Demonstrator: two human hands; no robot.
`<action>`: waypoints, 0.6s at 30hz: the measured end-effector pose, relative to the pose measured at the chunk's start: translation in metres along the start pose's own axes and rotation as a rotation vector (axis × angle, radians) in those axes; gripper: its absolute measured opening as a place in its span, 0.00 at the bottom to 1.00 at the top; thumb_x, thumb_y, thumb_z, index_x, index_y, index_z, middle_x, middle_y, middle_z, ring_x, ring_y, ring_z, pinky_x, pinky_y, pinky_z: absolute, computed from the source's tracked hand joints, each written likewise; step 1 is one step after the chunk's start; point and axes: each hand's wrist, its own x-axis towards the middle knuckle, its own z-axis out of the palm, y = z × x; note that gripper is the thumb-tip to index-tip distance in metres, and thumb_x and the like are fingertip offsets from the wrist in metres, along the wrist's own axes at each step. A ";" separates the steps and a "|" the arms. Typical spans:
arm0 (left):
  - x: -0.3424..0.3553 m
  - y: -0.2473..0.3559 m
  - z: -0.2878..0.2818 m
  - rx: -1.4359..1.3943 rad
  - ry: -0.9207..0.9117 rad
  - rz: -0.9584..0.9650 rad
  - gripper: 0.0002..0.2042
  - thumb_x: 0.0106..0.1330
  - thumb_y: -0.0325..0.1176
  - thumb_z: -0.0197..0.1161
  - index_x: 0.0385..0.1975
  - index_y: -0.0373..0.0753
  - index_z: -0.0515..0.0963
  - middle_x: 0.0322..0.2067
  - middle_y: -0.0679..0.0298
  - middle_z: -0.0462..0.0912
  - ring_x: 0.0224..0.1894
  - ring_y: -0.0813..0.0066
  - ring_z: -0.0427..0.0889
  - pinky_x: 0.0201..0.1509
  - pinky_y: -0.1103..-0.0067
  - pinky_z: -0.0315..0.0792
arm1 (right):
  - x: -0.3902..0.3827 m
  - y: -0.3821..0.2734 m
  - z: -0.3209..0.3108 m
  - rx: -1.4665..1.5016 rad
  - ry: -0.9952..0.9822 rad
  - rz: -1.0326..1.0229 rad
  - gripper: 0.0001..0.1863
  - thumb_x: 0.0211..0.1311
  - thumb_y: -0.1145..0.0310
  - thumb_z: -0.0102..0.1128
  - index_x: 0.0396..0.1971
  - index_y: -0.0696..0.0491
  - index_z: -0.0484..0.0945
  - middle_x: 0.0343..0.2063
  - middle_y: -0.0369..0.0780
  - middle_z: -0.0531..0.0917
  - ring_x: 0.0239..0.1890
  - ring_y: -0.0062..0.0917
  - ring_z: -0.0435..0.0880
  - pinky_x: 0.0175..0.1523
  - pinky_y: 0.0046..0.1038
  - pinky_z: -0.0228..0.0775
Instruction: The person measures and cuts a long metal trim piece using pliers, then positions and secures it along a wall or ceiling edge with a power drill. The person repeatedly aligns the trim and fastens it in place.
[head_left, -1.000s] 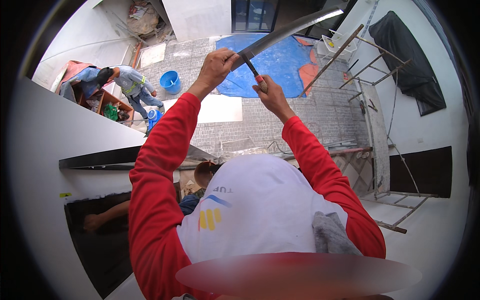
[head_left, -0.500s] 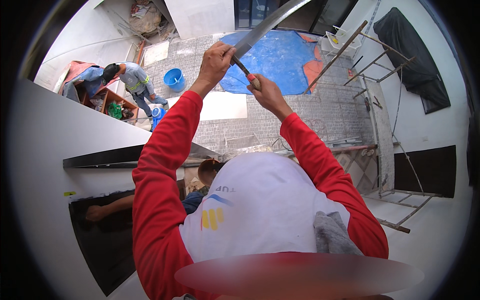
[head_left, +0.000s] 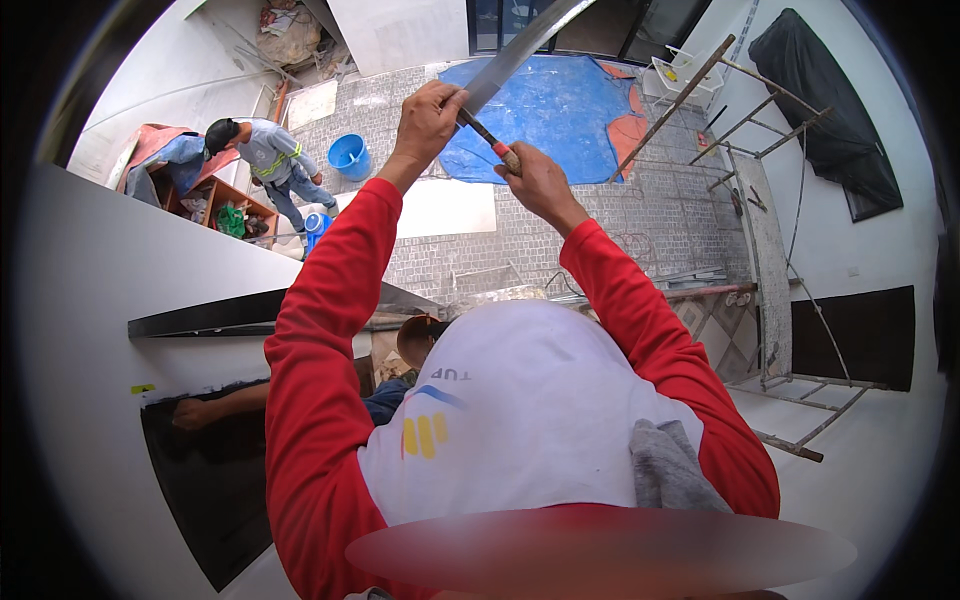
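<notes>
High in front of me, my left hand [head_left: 432, 115] is closed on the lower end of a long grey metal blade [head_left: 520, 58], which rises to the right past the upper edge of the view. My right hand [head_left: 541, 186], lower and to the right, is wrapped round the worn handle of a slim tool [head_left: 484, 130] with a red band. The tool's dark shaft meets the blade beside my left fingers. Whether blade and slim tool are one piece, I cannot tell. Both my arms are raised in red sleeves.
A blue tarp [head_left: 540, 125] and a blue bucket [head_left: 349, 157] lie on the paved floor below. At the left a person [head_left: 262, 160] stands by an open cabinet [head_left: 205, 205]. Metal scaffolding [head_left: 770, 130] stands right. Nearby, another person's hand [head_left: 190, 412] touches a black panel [head_left: 200, 480].
The blade has turned slightly, its upper part shifting left and showing a broader face. My hands keep their grip and have barely moved. The person at the cabinet has shifted a little.
</notes>
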 end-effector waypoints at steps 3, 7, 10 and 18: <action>0.001 -0.002 -0.001 0.020 -0.008 0.012 0.11 0.72 0.34 0.64 0.39 0.31 0.85 0.34 0.58 0.85 0.34 0.69 0.85 0.41 0.76 0.77 | 0.000 0.000 -0.001 0.002 0.007 -0.014 0.15 0.65 0.59 0.67 0.41 0.54 0.77 0.37 0.49 0.85 0.42 0.49 0.85 0.46 0.48 0.74; 0.001 -0.002 -0.001 0.012 -0.011 0.014 0.11 0.72 0.35 0.64 0.40 0.31 0.85 0.33 0.58 0.86 0.34 0.70 0.86 0.42 0.76 0.77 | 0.000 0.002 -0.002 0.000 0.001 -0.005 0.15 0.65 0.60 0.67 0.41 0.55 0.77 0.36 0.49 0.85 0.42 0.50 0.85 0.46 0.48 0.73; 0.002 -0.001 -0.002 -0.012 -0.012 -0.015 0.11 0.72 0.35 0.64 0.40 0.32 0.85 0.32 0.58 0.86 0.34 0.72 0.85 0.41 0.76 0.77 | 0.002 0.004 0.001 0.032 0.011 -0.031 0.15 0.66 0.61 0.67 0.41 0.55 0.76 0.35 0.51 0.85 0.42 0.52 0.84 0.45 0.48 0.73; 0.005 -0.002 -0.007 -0.135 -0.062 -0.077 0.12 0.73 0.37 0.64 0.39 0.32 0.85 0.28 0.62 0.84 0.32 0.79 0.80 0.39 0.78 0.74 | 0.005 0.016 0.009 0.119 0.095 -0.169 0.14 0.66 0.65 0.68 0.44 0.57 0.76 0.31 0.51 0.83 0.35 0.50 0.83 0.39 0.44 0.72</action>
